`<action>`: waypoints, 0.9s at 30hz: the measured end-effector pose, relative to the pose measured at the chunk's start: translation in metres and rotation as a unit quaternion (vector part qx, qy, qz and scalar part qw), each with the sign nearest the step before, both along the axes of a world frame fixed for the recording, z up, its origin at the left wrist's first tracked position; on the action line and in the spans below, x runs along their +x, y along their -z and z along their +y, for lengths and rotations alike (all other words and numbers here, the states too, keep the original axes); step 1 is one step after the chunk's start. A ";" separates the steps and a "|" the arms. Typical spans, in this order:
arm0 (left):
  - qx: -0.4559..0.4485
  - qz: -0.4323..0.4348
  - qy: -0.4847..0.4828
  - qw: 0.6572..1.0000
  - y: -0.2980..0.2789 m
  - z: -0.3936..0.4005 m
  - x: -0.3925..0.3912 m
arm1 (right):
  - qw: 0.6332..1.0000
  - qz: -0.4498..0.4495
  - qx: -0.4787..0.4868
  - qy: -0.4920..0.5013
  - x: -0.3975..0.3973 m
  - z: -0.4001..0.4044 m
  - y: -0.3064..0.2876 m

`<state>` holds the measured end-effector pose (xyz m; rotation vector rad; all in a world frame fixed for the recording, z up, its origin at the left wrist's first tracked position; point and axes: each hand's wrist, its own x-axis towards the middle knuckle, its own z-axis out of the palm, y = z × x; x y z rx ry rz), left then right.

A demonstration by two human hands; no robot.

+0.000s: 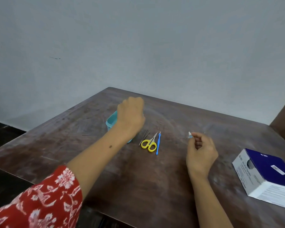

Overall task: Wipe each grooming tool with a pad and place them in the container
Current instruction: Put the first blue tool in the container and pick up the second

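Against a bare grey wall (138, 38), the scuffed dark wood tabletop (154, 178) carries scissors (149, 143) mid-surface; left hand (131, 115) hovers curled over the teal container (111, 120), fingers' grip unclear; right hand (201, 151) pinches a pad (190, 134); box (266, 176) sits at right edge.

A plain pale grey-blue wall (154, 43) fills the upper half of the view, marked only by a small dark streak (55, 58) at the left. A dark brown wooden table (138, 178) is set against it, one corner pointing toward the wall; its top is worn and scuffed with pale, dusty smears. At the far right, a brown panel (284, 116) is seen beside the wall. The floor (5, 134) at the left lies in deep shadow. The light is soft and even.
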<state>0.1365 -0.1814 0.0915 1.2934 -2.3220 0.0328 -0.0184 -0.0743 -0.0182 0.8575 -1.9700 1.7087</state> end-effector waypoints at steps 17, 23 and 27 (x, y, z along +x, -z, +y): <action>-0.037 -0.223 0.085 0.970 0.081 0.044 -0.058 | 1.000 -0.019 -0.004 -0.003 0.001 0.000 -0.001; -0.047 -0.125 0.123 0.983 0.081 0.051 -0.057 | 0.993 -0.107 -0.035 -0.024 0.002 -0.003 -0.002; 0.023 0.193 0.193 0.962 0.090 0.042 -0.052 | 0.922 -0.326 -0.152 -0.144 0.005 -0.004 -0.011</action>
